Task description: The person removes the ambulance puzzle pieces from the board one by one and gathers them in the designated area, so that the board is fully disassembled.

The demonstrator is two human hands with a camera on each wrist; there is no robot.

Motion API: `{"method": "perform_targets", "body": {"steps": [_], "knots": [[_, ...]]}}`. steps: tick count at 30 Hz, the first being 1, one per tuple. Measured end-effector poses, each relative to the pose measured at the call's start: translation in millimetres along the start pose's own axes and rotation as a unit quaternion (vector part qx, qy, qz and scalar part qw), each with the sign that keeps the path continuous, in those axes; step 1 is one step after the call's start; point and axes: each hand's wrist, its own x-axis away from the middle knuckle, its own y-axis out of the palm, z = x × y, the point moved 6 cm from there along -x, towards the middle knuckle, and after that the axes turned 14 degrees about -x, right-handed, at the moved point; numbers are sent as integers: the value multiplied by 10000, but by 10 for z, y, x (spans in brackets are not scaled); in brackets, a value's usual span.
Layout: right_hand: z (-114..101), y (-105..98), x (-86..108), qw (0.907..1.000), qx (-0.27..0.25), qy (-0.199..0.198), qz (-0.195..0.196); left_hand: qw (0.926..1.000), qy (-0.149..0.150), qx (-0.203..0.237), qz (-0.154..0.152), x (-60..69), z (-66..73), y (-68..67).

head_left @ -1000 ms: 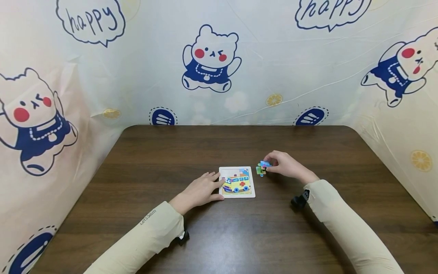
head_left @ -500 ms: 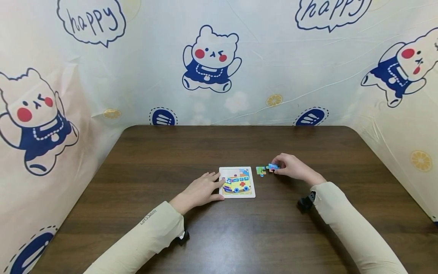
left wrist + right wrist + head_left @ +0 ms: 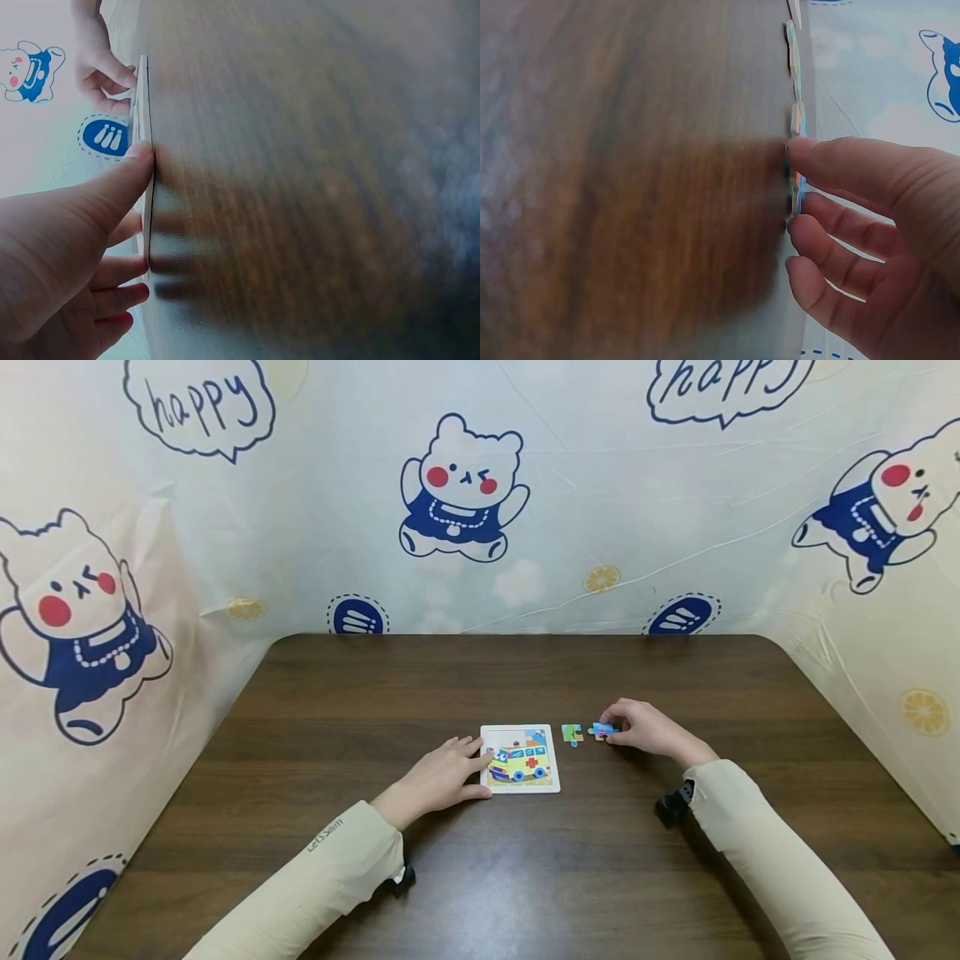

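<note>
In the head view a square white-framed jigsaw puzzle [image 3: 517,766] with a yellow ambulance picture lies on the table; the upper left of its inside is pale. My left hand [image 3: 437,774] rests along its left side, fingers spread, with thumb and fingertips touching the frame. To the right of the frame a green puzzle piece [image 3: 572,734] lies flat. Just beyond it my right hand [image 3: 648,727] pinches a blue puzzle piece [image 3: 602,731] at table level. In the right wrist view the thumb and fingers hide part of this thin piece [image 3: 798,120].
The brown wooden table [image 3: 480,877] has rounded far corners. Behind it and at both sides hangs a pale curtain [image 3: 585,485] printed with bears. A small black device [image 3: 672,804] is on the right wrist, another [image 3: 402,881] on the left.
My right hand has moved right with the blue puzzle piece, from over the green puzzle piece to beside it. The green piece now shows whole. The left hand and the frame have stayed put.
</note>
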Motion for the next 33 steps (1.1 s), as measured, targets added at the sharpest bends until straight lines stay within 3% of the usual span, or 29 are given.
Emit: {"method": "perform_targets", "body": {"steps": [33], "knots": [[-91, -73, -23, 9999, -79, -75, 115, 9999, -92, 21, -64, 0, -8, 12]]}}
